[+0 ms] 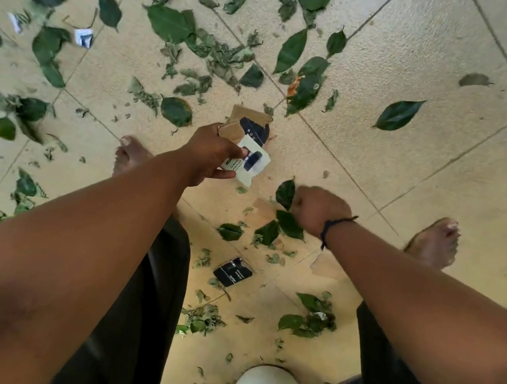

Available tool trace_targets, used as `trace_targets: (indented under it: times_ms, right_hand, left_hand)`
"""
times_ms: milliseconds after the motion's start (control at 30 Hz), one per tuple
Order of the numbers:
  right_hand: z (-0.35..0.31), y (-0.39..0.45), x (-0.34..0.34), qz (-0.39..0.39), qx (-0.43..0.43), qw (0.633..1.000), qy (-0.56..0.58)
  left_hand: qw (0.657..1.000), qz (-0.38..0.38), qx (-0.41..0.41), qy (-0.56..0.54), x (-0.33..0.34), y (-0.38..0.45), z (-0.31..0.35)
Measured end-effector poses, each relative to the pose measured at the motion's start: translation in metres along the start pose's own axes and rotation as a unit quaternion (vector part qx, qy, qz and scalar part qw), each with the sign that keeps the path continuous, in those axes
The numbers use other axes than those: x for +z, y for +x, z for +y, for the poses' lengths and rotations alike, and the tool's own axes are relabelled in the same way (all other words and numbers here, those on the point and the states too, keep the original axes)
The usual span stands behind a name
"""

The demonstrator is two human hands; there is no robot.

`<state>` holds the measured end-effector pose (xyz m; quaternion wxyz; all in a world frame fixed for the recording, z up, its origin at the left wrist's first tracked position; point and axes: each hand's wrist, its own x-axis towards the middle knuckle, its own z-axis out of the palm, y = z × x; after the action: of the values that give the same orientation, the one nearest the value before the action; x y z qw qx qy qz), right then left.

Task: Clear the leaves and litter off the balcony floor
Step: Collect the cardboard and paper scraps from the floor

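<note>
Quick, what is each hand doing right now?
Left hand: grips torn card pieces.
Right hand: fingers curled among leaves; whether it holds any cannot be told.

green leaves point(169, 24) scattered flat over floor, torn cardboard pieces point(248, 144) bunched upright

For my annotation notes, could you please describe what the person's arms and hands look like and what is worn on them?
Both forearms are bare, with no sleeves in view. The right hand has a thin dark cord bracelet around its wrist. The left hand wears nothing visible.
</note>
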<state>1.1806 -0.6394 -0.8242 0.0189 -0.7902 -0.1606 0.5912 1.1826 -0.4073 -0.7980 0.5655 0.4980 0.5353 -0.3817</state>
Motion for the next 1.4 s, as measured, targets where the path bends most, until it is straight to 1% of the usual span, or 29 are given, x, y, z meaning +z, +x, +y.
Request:
trace_targets:
  times_ms: [33, 67, 100, 167, 233, 267, 300, 400, 500, 533, 567, 600, 633, 667, 733, 800, 900, 967, 1033, 1067, 1167, 1267, 1333, 1400]
  right_hand:
    - [-0.005, 0.001, 0.013, 0.018, -0.049, 0.995, -0.081]
    - [-0.009, 0.005, 0.029, 0.055, -0.114, 0.981, -0.145]
    - [-0.014, 0.008, 0.041, 0.083, -0.173, 0.964, -0.184]
    - [-0.026, 0.013, 0.058, 0.121, -0.220, 0.944, -0.213]
    - [-0.037, 0.023, 0.063, 0.110, -0.230, 0.941, -0.222]
    - [-0.042, 0.027, 0.064, 0.087, -0.230, 0.941, -0.232]
    - [-0.046, 0.031, 0.060, 0.071, -0.224, 0.941, -0.243]
    - [-0.053, 0.043, 0.046, 0.067, -0.197, 0.945, -0.253]
    - [-0.052, 0.052, 0.023, 0.024, -0.172, 0.952, -0.253]
    - [-0.050, 0.053, 0.014, 0.003, -0.152, 0.961, -0.232]
    - [-0.048, 0.054, 0.003, -0.029, -0.132, 0.975, -0.178]
    - [-0.045, 0.055, -0.006, -0.058, -0.115, 0.987, -0.097]
    - [-0.043, 0.053, -0.016, -0.082, -0.101, 0.992, -0.005]
    - [-0.042, 0.049, -0.027, -0.098, -0.092, 0.987, 0.092]
    - [-0.039, 0.037, -0.051, -0.109, -0.070, 0.960, 0.247]
    - [-0.033, 0.025, -0.070, -0.124, -0.048, 0.935, 0.330]
    - [-0.022, 0.014, -0.083, -0.133, -0.031, 0.915, 0.380]
    - [-0.017, 0.007, -0.084, -0.122, -0.024, 0.893, 0.433]
    - [-0.019, 0.001, -0.081, -0.110, -0.018, 0.863, 0.492]
    - [-0.022, -0.002, -0.079, -0.102, -0.016, 0.855, 0.507]
    - [-0.031, -0.010, -0.071, -0.076, -0.012, 0.855, 0.514]
    - [-0.035, -0.015, -0.060, -0.032, 0.010, 0.848, 0.530]
    - [-0.035, -0.020, -0.054, -0.032, 0.031, 0.836, 0.547]
    - [-0.034, -0.026, -0.049, -0.052, 0.038, 0.834, 0.549]
  left_hand:
    - [1.000, 0.003, 0.000, -0.003, -0.001, 0.002, -0.003]
    - [1.000, 0.005, 0.001, -0.003, -0.003, 0.004, -0.007]
    - [1.000, 0.006, 0.003, 0.001, -0.004, 0.006, -0.011]
    - [1.000, 0.013, 0.001, 0.004, -0.008, 0.009, -0.019]
    - [1.000, 0.023, -0.011, -0.005, -0.013, 0.011, -0.027]
    - [0.999, 0.025, -0.019, -0.009, -0.015, 0.012, -0.030]
    - [0.999, 0.024, -0.026, -0.009, -0.017, 0.012, -0.033]
    - [0.999, 0.018, -0.033, -0.008, -0.023, 0.012, -0.036]
    - [0.999, 0.018, -0.029, -0.015, -0.030, 0.013, -0.036]
    - [0.999, 0.019, -0.027, -0.018, -0.030, 0.012, -0.035]
    - [0.999, 0.022, -0.024, -0.020, -0.030, 0.011, -0.034]
    - [0.999, 0.025, -0.020, -0.022, -0.030, 0.010, -0.033]
    - [0.999, 0.026, -0.018, -0.027, -0.029, 0.009, -0.032]
    - [0.999, 0.026, -0.017, -0.032, -0.029, 0.007, -0.030]
    - [0.999, 0.027, -0.011, -0.031, -0.029, 0.004, -0.027]
    - [0.999, 0.026, -0.004, -0.030, -0.028, 0.001, -0.023]
    - [0.998, 0.046, 0.005, -0.053, -0.026, -0.003, -0.018]
    - [0.997, 0.055, 0.003, -0.060, -0.022, -0.007, -0.017]
    - [0.998, 0.036, -0.001, -0.060, -0.015, -0.012, -0.018]
    - [0.998, 0.018, -0.007, -0.066, -0.010, -0.015, -0.019]
    - [0.994, -0.047, -0.032, -0.097, 0.007, -0.026, -0.019]
    - [0.990, -0.083, -0.049, -0.107, 0.017, -0.034, -0.021]
    - [0.990, -0.091, -0.055, -0.095, 0.018, -0.036, -0.023]
    - [0.990, -0.098, -0.062, -0.078, 0.017, -0.040, -0.023]
